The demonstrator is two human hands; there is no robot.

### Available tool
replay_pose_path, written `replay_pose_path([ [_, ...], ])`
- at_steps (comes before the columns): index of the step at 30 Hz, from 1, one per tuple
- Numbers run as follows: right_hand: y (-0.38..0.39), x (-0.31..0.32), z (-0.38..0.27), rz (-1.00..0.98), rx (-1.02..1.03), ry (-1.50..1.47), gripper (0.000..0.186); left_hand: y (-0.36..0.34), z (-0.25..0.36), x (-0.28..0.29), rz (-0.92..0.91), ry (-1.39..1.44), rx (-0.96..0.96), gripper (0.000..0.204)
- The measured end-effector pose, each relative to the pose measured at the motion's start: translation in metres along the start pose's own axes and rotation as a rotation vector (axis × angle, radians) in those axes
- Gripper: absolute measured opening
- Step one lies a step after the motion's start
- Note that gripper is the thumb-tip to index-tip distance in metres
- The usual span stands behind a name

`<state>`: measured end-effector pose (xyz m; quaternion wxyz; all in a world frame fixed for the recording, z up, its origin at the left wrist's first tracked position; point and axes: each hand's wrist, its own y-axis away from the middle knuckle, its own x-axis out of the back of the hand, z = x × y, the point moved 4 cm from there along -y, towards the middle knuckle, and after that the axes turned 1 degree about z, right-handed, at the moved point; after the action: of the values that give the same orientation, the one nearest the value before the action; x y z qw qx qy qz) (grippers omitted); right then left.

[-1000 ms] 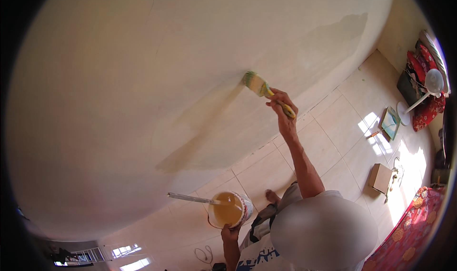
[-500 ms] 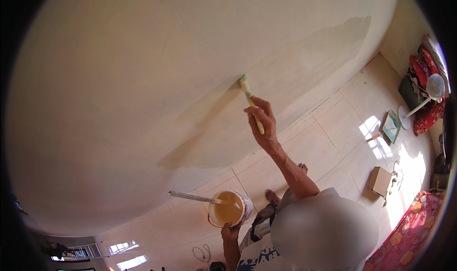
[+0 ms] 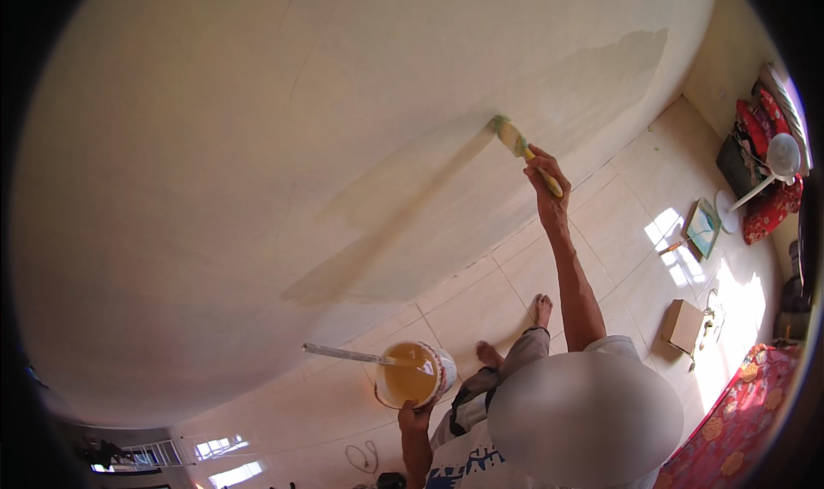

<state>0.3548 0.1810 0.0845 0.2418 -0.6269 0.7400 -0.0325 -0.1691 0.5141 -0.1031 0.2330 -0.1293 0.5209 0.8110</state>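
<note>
My right hand [image 3: 547,180] grips the yellow handle of a wide paintbrush [image 3: 513,139], whose bristles meet the pale wall [image 3: 215,154] at the edge of a darker damp-looking patch. My left hand [image 3: 415,416] holds a white bucket [image 3: 441,376] of amber liquid low in the view. A long pale stick [image 3: 339,352] lies across the bucket's rim with one end in the liquid. My bare feet show on the floor below the wall, between my two arms.
Tiled floor [image 3: 605,231] runs along the wall. On the right are a white standing fan [image 3: 781,154], red cushions [image 3: 768,214], a paint tray [image 3: 704,227], a cardboard box [image 3: 682,324], cables and a red floral cloth [image 3: 742,412]. A white rack [image 3: 154,455] is at lower left.
My right hand with the brush first swung left and down, then moved right and up along the wall. The bucket in my left hand has stayed nearly in place.
</note>
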Motion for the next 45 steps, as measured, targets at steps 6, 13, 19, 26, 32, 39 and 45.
replay_pose_path([
  [6, 0.021, -0.024, -0.001, 0.036, 0.196, 0.218, 0.022, 0.000, 0.000, -0.001, 0.012, 0.076, 0.002, 0.065],
  [13, 0.098, -0.100, -0.017, -0.344, -0.004, 0.009, 0.017, 0.004, 0.001, -0.006, 0.028, 0.101, 0.023, 0.069],
  [19, 0.037, -0.044, 0.009, -0.148, -0.195, -0.272, 0.013, 0.006, 0.000, -0.001, 0.077, 0.071, 0.016, 0.065],
  [26, -0.014, 0.036, 0.002, 0.153, -0.080, -0.059, 0.018, 0.012, 0.002, -0.003, 0.054, -0.001, -0.017, 0.065],
  [32, 0.031, -0.018, 0.009, 0.018, 0.197, 0.169, 0.021, 0.007, 0.001, -0.002, 0.008, 0.021, -0.016, 0.061],
  [39, 0.135, -0.122, -0.011, -0.360, 0.104, 0.098, 0.018, 0.016, 0.005, -0.011, -0.021, 0.044, 0.027, 0.067],
  [45, 0.120, -0.101, 0.000, -0.349, -0.065, -0.135, 0.020, 0.020, 0.004, -0.010, 0.029, 0.024, 0.017, 0.067],
])
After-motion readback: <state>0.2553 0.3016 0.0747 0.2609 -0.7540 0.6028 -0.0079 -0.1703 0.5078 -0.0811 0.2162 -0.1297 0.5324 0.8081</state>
